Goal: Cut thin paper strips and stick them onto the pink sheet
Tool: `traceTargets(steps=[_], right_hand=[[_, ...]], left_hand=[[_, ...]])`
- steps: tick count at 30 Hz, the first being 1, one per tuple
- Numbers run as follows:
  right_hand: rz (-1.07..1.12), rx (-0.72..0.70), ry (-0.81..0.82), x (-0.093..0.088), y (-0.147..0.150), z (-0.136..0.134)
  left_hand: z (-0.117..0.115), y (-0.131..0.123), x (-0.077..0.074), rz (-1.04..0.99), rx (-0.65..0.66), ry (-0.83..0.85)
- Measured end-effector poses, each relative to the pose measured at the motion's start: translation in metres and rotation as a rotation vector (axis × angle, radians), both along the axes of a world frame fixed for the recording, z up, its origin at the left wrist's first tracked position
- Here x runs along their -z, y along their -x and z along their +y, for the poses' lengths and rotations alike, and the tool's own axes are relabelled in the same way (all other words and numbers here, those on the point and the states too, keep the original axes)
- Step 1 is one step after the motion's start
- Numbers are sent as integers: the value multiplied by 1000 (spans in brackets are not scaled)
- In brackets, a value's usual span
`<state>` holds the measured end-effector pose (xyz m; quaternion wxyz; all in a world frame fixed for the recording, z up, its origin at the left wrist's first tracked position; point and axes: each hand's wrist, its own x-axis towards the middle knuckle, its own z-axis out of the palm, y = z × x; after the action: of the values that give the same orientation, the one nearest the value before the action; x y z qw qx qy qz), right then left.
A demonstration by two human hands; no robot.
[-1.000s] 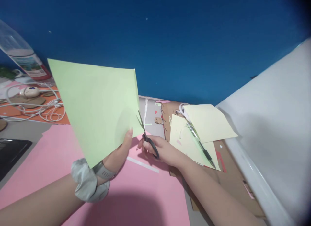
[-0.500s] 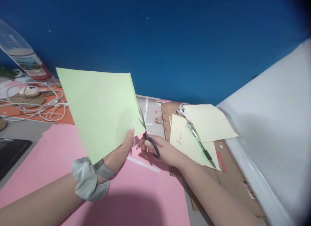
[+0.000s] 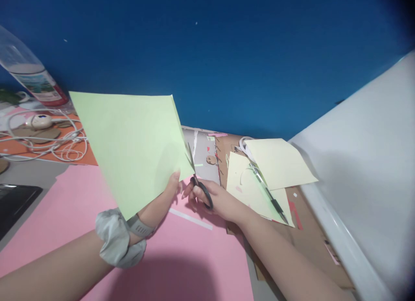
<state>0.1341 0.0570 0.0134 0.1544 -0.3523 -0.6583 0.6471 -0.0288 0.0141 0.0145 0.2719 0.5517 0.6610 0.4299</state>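
Note:
My left hand pinches a pale green sheet of paper near its lower right corner, thumb on top and the other fingers mostly behind it. The sheet is raised and tilted above a large pink sheet. In my right hand is a pair of scissors with black handles, my fingers through the loops. The blades point up and away at the green sheet's right edge, close to the corner. A narrow white strip lies on the pink sheet below my hands.
To the right, a pen rests on cream paper, with another cream sheet behind, over cardboard. White cables and a plastic bottle are at left, near a black device. A blue wall stands behind.
The green sheet has shifted slightly left, its top left corner most of all. Both hands and the scissors are almost where they were.

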Motion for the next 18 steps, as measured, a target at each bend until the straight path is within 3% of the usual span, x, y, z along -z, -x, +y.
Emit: traceTargets(steps=[11,18], right_hand=[[41,40,57,3,2,-1],[72,-33,24,4,-3,1]], left_hand=[[1,-1,-2,-183,8,115],[1,-3,-5,-205,-54,91]])
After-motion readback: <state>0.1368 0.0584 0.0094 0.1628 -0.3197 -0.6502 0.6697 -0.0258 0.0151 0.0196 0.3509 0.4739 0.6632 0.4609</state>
